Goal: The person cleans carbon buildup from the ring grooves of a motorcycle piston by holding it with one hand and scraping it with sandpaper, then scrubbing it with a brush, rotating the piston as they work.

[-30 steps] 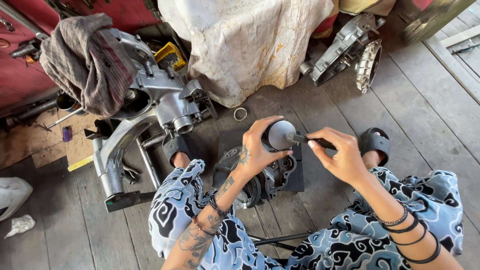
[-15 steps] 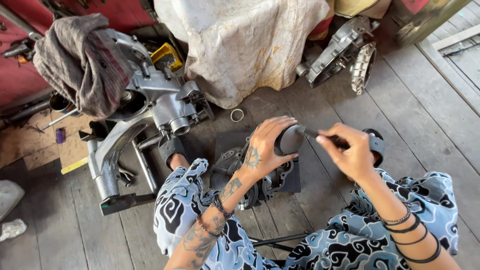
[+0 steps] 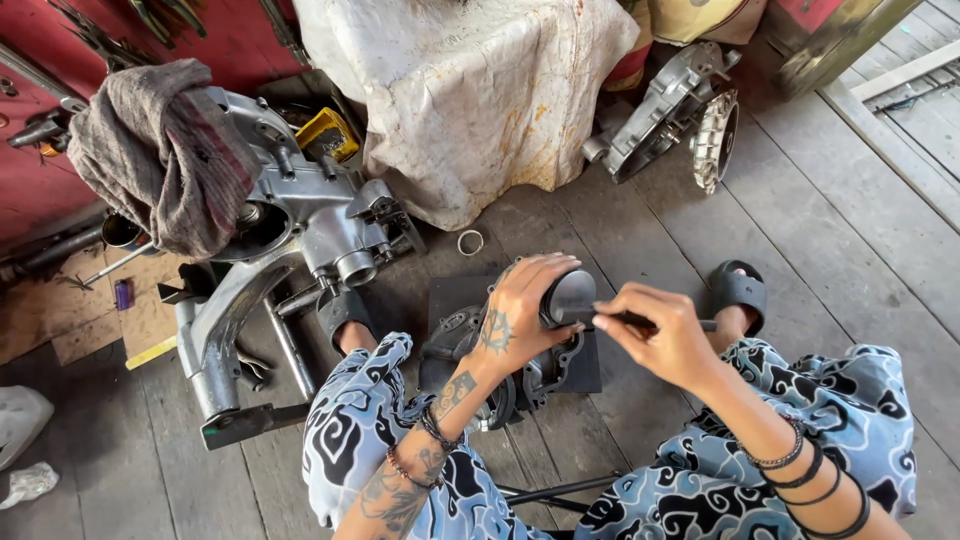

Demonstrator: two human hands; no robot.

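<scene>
My left hand grips a dark rounded metal cylinder part, holding it above a dark engine cover that lies on a black mat between my knees. My right hand holds a thin dark tool whose tip touches the cylinder part's side. Both forearms reach out over my blue patterned trousers.
A silver engine casing draped with a grey rag sits at the left. A stained white cloth covers something ahead. Another casing with a finned wheel leans at the upper right. A small metal ring lies on the plank floor.
The view has shifted slightly; my hands stay together on the part, with the right hand and tool drawn a little lower and nearer to me.
</scene>
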